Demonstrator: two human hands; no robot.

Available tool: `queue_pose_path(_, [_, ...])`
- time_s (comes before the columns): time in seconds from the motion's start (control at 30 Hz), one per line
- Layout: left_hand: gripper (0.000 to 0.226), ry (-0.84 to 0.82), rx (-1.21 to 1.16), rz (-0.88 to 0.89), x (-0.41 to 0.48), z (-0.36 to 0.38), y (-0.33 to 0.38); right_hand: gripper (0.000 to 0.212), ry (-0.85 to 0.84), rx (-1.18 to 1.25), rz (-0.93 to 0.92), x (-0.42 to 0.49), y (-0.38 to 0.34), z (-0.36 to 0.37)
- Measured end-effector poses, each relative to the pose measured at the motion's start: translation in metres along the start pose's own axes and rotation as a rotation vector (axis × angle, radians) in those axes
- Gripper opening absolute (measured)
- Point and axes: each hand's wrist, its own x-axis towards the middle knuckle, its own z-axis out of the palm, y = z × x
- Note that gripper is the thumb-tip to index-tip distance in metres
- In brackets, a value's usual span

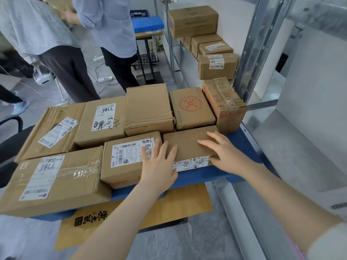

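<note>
Sitting on the near right part of a blue cart [202,175] is a flat box [187,145]. It is made of plain brown cardboard, long and low, with a dull, smooth top. A white paper label [191,164] with black marks is stuck along its front side.

Just to its left, touching it, is a taller labelled box [124,162] with a white sticker and pen writing on top. Farther left lies a big box [56,182] with shiny clear tape across it. Behind the flat box stands a printed box [191,109] with a red round picture on its lid. Next to that one is a taped box [225,106] with orange letters, wrapped in crinkly clear tape. All of them are brown and square-cornered. A thin sheet of cardboard [169,209] lies flat on the grey floor under the cart. On the right is a shiny metal shelf [249,44] with more brown boxes [193,20] on it. Two people [47,34] stand at the back, in striped shirts and dark trousers.

Both bare arms reach forward from below. The left hand [159,164] lies flat with its fingers straight and spread wide. It covers the left end of the flat box and part of the labelled box, and its thumb lies by the white label. The right hand [225,156] rests on the right end of the flat box, fingers straight and pointing left across the top. The two hands are apart, one at each end, and neither is curled around the box.
</note>
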Motion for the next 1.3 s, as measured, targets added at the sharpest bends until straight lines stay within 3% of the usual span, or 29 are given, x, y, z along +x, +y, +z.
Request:
queue_pose_path(0.2, [0.063, 0.006, -0.113, -0.035, 0.001, -0.007, 0.002, 0.070, 0.037, -0.027, 0.056, 0.002, -0.002, 0.003])
queue_pose_path(0.3, [0.061, 0.027, -0.201, -0.149, -0.006, -0.008, -0.001, 0.066, 0.088, -0.042, 0.111, -0.003, -0.005, 0.007])
queue_pose_path(0.37, [0.064, -0.018, -0.226, -0.212, -0.012, -0.010, -0.006, 0.067, 0.082, -0.045, 0.129, -0.003, -0.007, 0.008])
queue_pose_path(0.6, [0.068, -0.163, -0.321, -0.170, -0.028, -0.030, -0.017, 0.063, 0.113, -0.027, 0.255, -0.011, -0.011, 0.004])
queue_pose_path(0.77, [0.068, -0.237, -0.261, -0.144, -0.048, -0.044, -0.019, 0.061, 0.126, 0.018, 0.299, -0.053, -0.022, 0.003])
queue_pose_path(0.9, [0.064, -0.156, -0.194, -0.185, -0.034, -0.048, -0.002, 0.060, 0.223, 0.018, 0.415, -0.103, -0.031, -0.018])
queue_pose_path(1.03, [0.064, -0.077, -0.155, -0.034, -0.014, -0.052, 0.039, 0.057, 0.388, 0.024, 0.613, -0.172, -0.038, -0.048])
queue_pose_path(1.3, [0.073, -0.052, -0.335, 0.595, -0.051, -0.062, 0.174, 0.054, 0.710, 0.008, 0.940, -0.329, -0.090, -0.055])
